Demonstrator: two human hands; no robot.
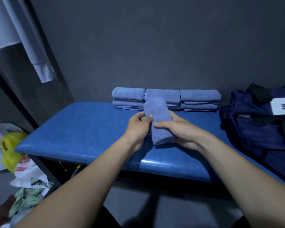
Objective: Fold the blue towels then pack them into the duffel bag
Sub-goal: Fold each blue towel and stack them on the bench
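A folded blue towel (158,117) is held up above the blue padded bench (82,129), long side pointing away from me. My left hand (138,125) pinches its left edge with thumb and fingers. My right hand (178,130) grips it from the right and underneath, thumb across its front. Three stacks of folded blue towels (166,99) stand in a row at the bench's far edge against the wall. The navy duffel bag (257,129) lies on the bench's right end, with a white label and black straps.
A dark wall runs close behind the bench. On the floor at the left lie white and yellow plastic bags (11,152) and crumpled green cloth (28,198). Pale fabric (23,38) hangs at the upper left. The bench's left half is bare.
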